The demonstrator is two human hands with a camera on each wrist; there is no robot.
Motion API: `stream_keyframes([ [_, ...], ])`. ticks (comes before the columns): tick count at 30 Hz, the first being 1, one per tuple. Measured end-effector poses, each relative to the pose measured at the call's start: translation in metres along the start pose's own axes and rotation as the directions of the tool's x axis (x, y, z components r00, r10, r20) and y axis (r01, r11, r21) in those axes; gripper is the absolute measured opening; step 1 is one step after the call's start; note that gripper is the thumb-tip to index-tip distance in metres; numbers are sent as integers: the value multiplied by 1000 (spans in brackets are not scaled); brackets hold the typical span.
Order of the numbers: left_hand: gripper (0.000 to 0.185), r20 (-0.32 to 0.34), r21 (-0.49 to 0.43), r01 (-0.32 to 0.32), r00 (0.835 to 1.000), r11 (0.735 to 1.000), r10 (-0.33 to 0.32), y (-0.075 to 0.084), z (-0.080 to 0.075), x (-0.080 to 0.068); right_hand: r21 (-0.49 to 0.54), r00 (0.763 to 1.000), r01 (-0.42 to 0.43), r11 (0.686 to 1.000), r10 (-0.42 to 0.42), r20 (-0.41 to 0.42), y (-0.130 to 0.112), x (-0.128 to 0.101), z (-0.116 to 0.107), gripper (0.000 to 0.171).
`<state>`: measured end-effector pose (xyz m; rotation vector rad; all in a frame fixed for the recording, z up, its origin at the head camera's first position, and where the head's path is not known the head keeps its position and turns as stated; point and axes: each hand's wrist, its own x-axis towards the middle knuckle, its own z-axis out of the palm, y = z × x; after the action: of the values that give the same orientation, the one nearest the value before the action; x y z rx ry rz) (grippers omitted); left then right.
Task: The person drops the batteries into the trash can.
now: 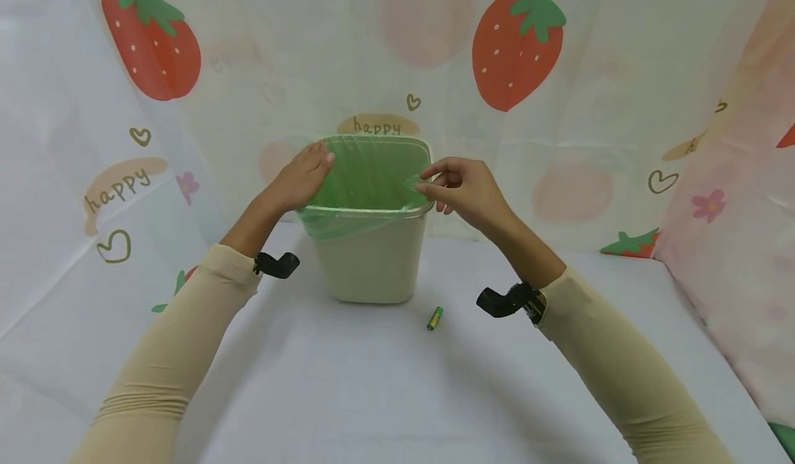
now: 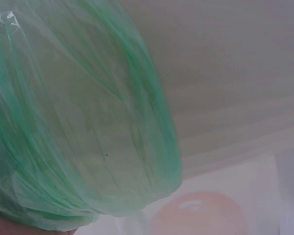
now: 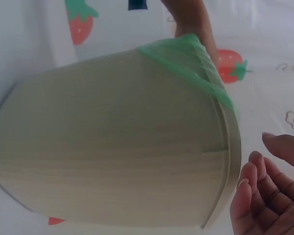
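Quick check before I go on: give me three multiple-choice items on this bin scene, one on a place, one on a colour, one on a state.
1. Where does the battery lie?
A. inside the bin
B. on the table in front of the bin
C. in the left hand

2. What colour is the bag lining the bin?
A. green
B. black
C. blue

3. How does the bin stand?
A. tipped on its side
B. upside down
C. upright

Answers: 1 B, it rests on the white table near the bin's base. 2 A, the film over the rim is green. 3 C, its open mouth faces up, with the left hand and right hand at the rim.
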<state>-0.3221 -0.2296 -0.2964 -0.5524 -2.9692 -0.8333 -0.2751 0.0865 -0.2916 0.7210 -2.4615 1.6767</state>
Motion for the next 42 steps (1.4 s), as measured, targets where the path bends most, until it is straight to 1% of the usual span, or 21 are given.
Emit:
stream_keyframes([
  [5,69,-9,-4,1,1000,1000,-1,-1,2,0,40,1000,-12,999,13,-18,11,-13,-2,29],
  [10,70,-11,-6,2,1000,1000,-2,-2,2,1,50,999,-32,998,34,-31,24,-27,-1,28],
  [24,70,-10,-10,9,1000,1000,-9,-1,1,0,79,996,-86,993,88,-21,53,-65,16,30],
  [30,70,-12,-12,6,1000,1000,-6,0,0,0,88,994,-105,991,107,-22,67,-77,24,28],
  [34,70,-14,-15,8,1000,1000,-8,1,1,0,93,992,-128,987,129,-9,76,-85,29,22],
  [38,69,-7,-16,5,1000,1000,-5,0,1,0,72,988,-152,986,153,-1,86,-93,36,15],
  [42,69,-7,-18,4,1000,1000,-4,0,1,0,58,986,-169,984,169,2,99,-101,43,13],
])
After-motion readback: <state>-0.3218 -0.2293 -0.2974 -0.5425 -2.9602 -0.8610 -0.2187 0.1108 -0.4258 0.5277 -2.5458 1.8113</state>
